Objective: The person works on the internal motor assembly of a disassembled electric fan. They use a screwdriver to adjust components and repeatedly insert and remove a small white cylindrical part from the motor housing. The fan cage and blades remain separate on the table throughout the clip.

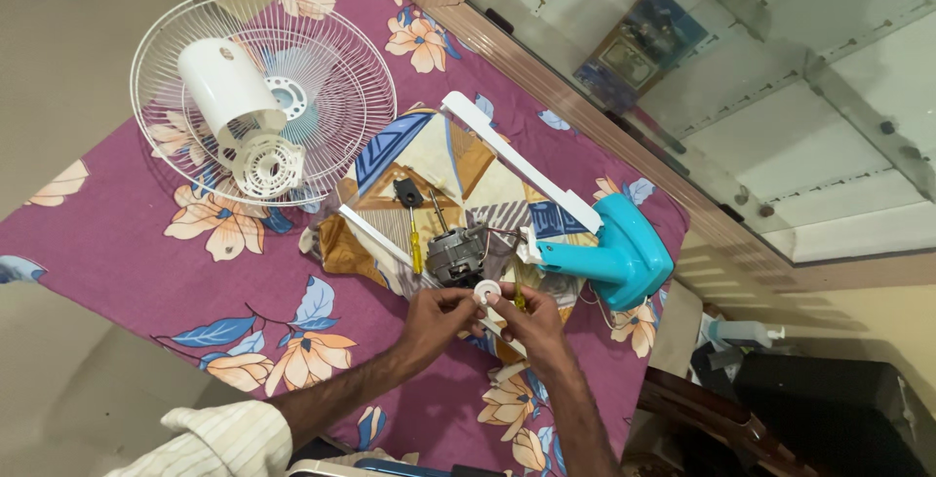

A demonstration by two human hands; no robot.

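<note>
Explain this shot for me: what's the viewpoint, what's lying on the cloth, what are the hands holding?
There is no machine here, only a person's two bare hands, filmed from a camera on their head looking down. The left hand and right hand together pinch a small white plastic ring. Beneath lies a purple floral cloth with a patterned scrap on top. On them rest a grey metal fan motor, a yellow-handled screwdriver, a turquoise plastic fan base, and a white wire fan grille with its white motor cover.
</note>
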